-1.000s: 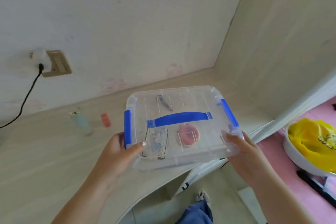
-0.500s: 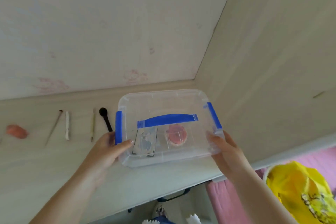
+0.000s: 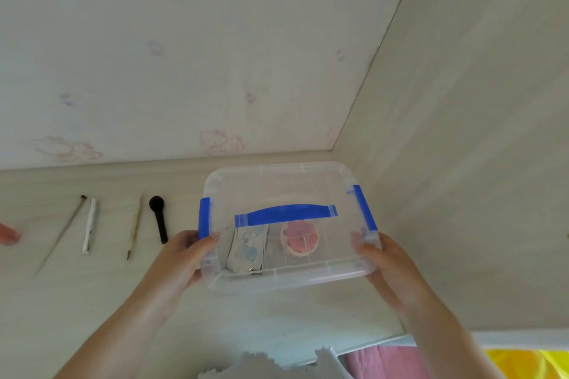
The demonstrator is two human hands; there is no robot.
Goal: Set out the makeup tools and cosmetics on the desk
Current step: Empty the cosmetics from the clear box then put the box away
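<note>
Both hands, left [image 3: 181,258] and right [image 3: 389,268], fingers gripping its ends, have carried the box [image 3: 288,224] right into the far corner of the surface [image 3: 92,301]; lid latched, unpacking can begin beside the brushes [image 3: 158,218].

Both bare forearms reach forward and upward from the lower edge of the view, angled toward each other. The left hand [image 3: 184,255] grips the left end of the clear box [image 3: 289,243], thumb curled over the top edge. The right hand [image 3: 388,268] grips the right end, thumb on the rim; its other fingers seem tucked underneath, hidden from view.
</note>
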